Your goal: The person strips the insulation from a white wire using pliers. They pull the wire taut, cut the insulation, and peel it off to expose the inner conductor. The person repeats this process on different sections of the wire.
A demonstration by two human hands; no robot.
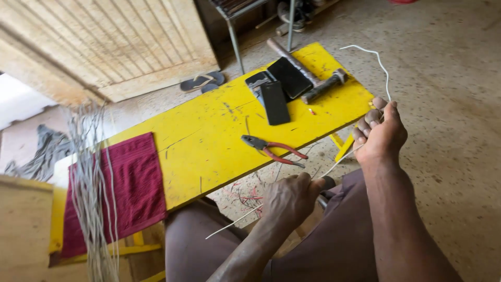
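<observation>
Left hand (289, 201) fisted around a dark-handled tool (324, 186) and thin pale wire (342, 159) over the lap; right hand (380, 130) pinching the wire farther out, beyond the scuffed yellow bench's (209, 141) near edge. Red-handled pliers (274, 149) lying near that edge.

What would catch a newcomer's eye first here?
The bright yellow bench across the middle, with red-handled pliers near its front edge and a hammer beside dark phones at the far end. Below, the left hand and right hand hold a thin pale wire stretched between them.
</observation>
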